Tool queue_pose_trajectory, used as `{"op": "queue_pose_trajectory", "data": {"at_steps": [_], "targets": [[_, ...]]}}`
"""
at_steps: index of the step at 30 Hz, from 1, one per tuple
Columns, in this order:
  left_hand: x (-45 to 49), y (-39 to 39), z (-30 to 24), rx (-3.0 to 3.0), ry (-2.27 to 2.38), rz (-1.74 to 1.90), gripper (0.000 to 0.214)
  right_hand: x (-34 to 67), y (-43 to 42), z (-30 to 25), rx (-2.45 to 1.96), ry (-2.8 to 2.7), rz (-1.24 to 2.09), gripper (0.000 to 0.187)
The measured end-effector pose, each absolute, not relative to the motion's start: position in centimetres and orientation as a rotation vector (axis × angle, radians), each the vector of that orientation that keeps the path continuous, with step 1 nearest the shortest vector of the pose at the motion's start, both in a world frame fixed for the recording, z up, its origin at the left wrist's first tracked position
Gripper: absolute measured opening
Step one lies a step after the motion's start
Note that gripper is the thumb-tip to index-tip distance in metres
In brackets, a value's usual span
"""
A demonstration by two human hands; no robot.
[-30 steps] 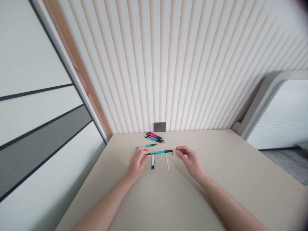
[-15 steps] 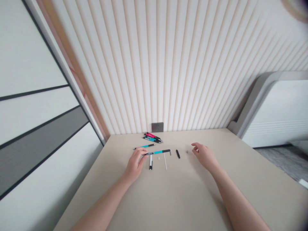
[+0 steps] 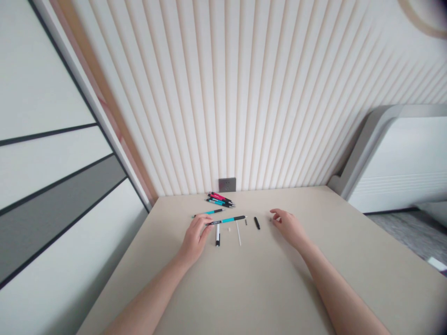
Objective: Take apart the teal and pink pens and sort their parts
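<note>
My left hand (image 3: 193, 237) pinches the left end of a teal and black pen barrel (image 3: 226, 219) that lies across the beige table (image 3: 244, 288). My right hand (image 3: 288, 226) rests on the table to the right, fingers curled next to a tiny grey part (image 3: 270, 219). Between the hands lie a short black cap (image 3: 257, 223), a thin white refill (image 3: 238, 232), a small white and black piece (image 3: 217, 235) and a tiny metal piece (image 3: 246, 222).
Another teal pen (image 3: 208, 213) lies just behind my left hand. A bundle of red, black and teal pens (image 3: 220, 199) sits near the wall below a grey socket (image 3: 226, 184). A white and grey unit (image 3: 398, 158) stands at the right.
My right hand let go of the black cap, which now lies on the table, then moved right to the tiny grey part. My left hand kept its pinch on the pen barrel.
</note>
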State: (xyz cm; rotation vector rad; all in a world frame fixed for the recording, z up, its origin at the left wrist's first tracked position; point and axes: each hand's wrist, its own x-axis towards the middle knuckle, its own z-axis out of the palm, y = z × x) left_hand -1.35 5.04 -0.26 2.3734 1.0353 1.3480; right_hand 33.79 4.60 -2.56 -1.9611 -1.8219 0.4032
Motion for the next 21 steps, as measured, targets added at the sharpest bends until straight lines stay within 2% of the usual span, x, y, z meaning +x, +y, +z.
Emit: {"op": "queue_pose_trajectory", "data": {"at_steps": [15,19,21], "targets": [[-1.4,5.1,-0.4,2.388,1.033,1.309,0.009,33.0,4.3,-2.4,-1.855,-1.789,0.369,0.045],[-1.4,5.1,-0.4,2.387,1.024,1.305,0.010,31.3,3.4,-0.5,-1.632,-1.731,0.298,0.033],[-1.4,5.2,-0.5,2.390,0.995,1.291,0.010,29.8,2.9,0.4,-1.492,-1.690,0.376,0.029]]}}
